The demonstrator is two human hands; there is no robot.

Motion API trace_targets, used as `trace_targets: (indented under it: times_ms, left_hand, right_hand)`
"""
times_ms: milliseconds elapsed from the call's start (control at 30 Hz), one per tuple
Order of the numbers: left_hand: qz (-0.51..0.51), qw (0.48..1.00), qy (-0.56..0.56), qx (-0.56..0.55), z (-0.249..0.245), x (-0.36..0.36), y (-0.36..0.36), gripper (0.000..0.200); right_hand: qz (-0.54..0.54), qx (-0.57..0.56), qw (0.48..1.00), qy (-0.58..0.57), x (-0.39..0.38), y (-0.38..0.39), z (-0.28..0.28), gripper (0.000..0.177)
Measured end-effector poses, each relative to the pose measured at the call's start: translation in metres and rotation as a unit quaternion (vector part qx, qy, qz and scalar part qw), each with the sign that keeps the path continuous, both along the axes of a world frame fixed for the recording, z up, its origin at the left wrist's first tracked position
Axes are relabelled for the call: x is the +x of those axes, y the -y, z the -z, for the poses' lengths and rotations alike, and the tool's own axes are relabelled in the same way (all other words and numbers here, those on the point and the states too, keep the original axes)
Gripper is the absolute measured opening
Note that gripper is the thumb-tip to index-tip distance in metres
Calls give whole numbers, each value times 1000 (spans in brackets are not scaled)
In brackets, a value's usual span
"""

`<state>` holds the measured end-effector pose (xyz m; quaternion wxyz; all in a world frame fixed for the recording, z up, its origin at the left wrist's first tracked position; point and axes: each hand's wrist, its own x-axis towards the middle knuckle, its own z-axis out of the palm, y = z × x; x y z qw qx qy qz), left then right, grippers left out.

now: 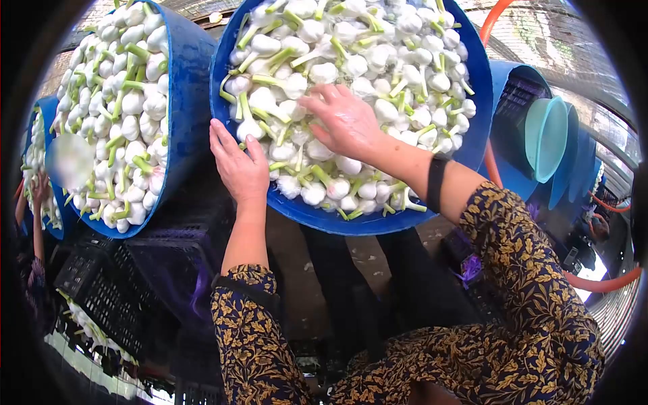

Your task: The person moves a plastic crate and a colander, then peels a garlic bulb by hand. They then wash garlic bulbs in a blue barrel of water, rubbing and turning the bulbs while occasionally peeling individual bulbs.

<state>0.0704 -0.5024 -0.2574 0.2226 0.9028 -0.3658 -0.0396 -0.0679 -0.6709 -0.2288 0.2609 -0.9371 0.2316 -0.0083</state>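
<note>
A large round blue tub (480, 88) in front of me is heaped with white garlic bulbs (324, 73) that have short green stems. My right hand (345, 125) lies palm down over the garlic, fingers apart and touching the bulbs, with none visibly gripped. At the tub's near left rim is my left hand (241, 165), its fingers stretched out along the outside and the thumb apart. Some of its finger contact with the rim is hidden.
Another blue tub (192, 64) full of garlic stands close on the left. Black plastic crates (101, 287) are below it. An orange hose (601, 283) and a turquoise basin (545, 138) are on the right. Part of another person's arm (38, 209) shows at far left.
</note>
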Motion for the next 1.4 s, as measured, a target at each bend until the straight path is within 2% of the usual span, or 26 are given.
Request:
trace_targets:
  times_ms: [33, 67, 167, 233, 267, 300, 333, 367, 433, 467, 500, 567, 667, 767, 833, 933, 967, 1033, 1100, 1133, 1167, 1200, 1233, 1267, 1333, 1400]
  left_hand:
    - [0, 1000, 2, -5, 1, 3, -1, 70]
    - [-4, 1000, 0, -3, 2, 2, -1, 70]
    - [21, 999, 21, -10, 8, 4, -6, 74]
    - [39, 999, 7, -2, -2, 7, -5, 77]
    - [-4, 999, -20, 27, -11, 4, 3, 76]
    - [-51, 996, -55, 51, -19, -4, 9, 75]
    - [-47, 995, 5, 85, -27, -10, 12, 74]
    - [-43, 990, 61, 120, -38, -17, 13, 73]
    - [62, 995, 79, 27, -59, -39, 9, 71]
    - [70, 997, -39, -7, -62, -61, 11, 69]
    - [75, 984, -155, -42, -64, -80, 13, 67]
    - [46, 944, -318, 73, -101, -99, 24, 65]
    - [11, 936, -349, 43, -98, -117, 33, 67]
    - [4, 908, -413, 65, -108, -123, 35, 65]
    - [-5, 901, -433, 36, -118, -124, 36, 63]
    - [-22, 830, -554, -63, -115, -133, 36, 53]
    - [-27, 829, -554, -67, -113, -138, 34, 53]
    - [-75, 766, -625, -129, -100, -149, 27, 52]
    - [-85, 790, -595, -119, -108, -150, 5, 48]
    - [-168, 765, -603, -153, -111, -156, -6, 42]
    - [-171, 790, -572, -140, -105, -161, -23, 37]
    - [-211, 798, -548, -138, -115, -164, -36, 31]
    - [-222, 782, -545, -207, -103, -174, -58, 26]
    - [-273, 756, -560, -203, -105, -178, -73, 21]
    - [-310, 779, -511, -192, -97, -195, -112, 20]
    - [-369, 776, -500, -111, -90, -221, -153, 30]
  right_hand:
    - [-6, -64, 994, 88, 13, -3, 11, 34]
    - [-7, -60, 994, 94, 23, -6, 14, 34]
    - [24, 64, 990, -122, 42, -12, 23, 49]
    - [45, 101, 975, -194, 46, -10, 21, 47]
    - [56, 76, 975, -202, 40, -7, 16, 46]
    - [83, 85, 977, -174, 27, -3, 20, 44]
    - [120, 98, 987, -43, 7, 0, 33, 44]
    - [171, 174, 968, -65, -2, 5, 19, 45]
    - [277, 386, 879, -41, -26, 2, 0, 45]
    - [324, 517, 793, 1, -40, -4, -6, 43]
    - [317, 520, 793, 6, -45, -11, -16, 43]
    - [430, 700, 570, 30, -55, -21, -38, 43]
    - [451, 698, 556, 17, -61, -35, -73, 37]
    - [424, 676, 602, 11, -81, -35, -71, 36]
    - [423, 647, 634, 12, -89, -33, -74, 38]
    - [402, 630, 664, -6, -107, -23, -74, 38]
    - [398, 629, 667, -10, -124, -10, -59, 38]
    - [325, 458, 823, -83, -156, 14, -24, 39]
    - [214, 225, 949, 50, -157, 11, -27, 48]
    - [77, -47, 996, -5, -159, 8, -33, 73]
    - [38, -39, 998, -32, -174, 3, -15, 86]
    - [40, -21, 987, -156, -164, -11, -39, 87]
    - [29, 4, 986, -164, -162, -19, -35, 90]
    - [9, -34, 978, -204, -170, -21, -17, 92]
    - [-19, -133, 964, -232, -167, -24, 0, 83]
    - [-11, 101, 862, -497, -133, 12, 36, 78]
